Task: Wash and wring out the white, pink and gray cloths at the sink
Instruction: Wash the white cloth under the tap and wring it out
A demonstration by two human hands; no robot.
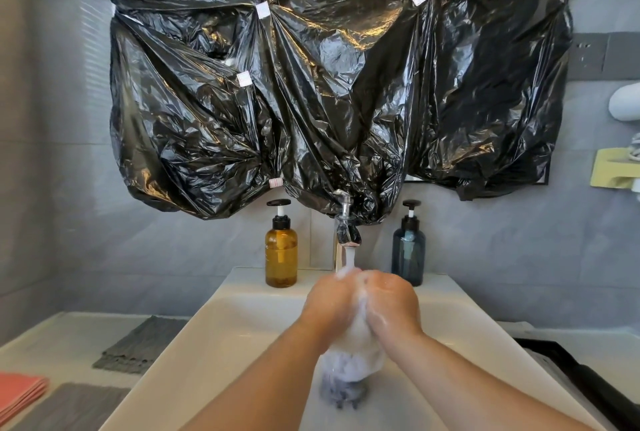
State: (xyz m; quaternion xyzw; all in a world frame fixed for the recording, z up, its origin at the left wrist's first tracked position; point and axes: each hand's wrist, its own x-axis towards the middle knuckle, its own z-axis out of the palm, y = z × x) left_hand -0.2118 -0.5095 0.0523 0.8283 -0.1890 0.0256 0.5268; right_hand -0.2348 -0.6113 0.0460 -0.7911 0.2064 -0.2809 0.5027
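Both hands meet over the middle of the sink point(207, 326), just under the tap point(346, 233) at its back edge, where a stream of water point(349, 257) runs onto them. The left hand point(332, 302) and right hand point(391, 302) press side by side, fingers curled tightly round a bunched white cloth point(356, 351) that is wet and soapy. The cloth hangs from the fists into the basin, and its lower end looks darker and grayish near the bottom. On the sink's back edge an amber pump bottle point(281, 250) stands left of the tap and a dark blue pump bottle point(408, 254) right of it. On the counter point(62, 337) left of the sink lie a folded gray cloth point(145, 344), a second gray cloth point(69, 406) at the near edge, and a folded pink cloth point(19, 392) at the near left corner. Crumpled black plastic point(329, 84) covers the wall above.
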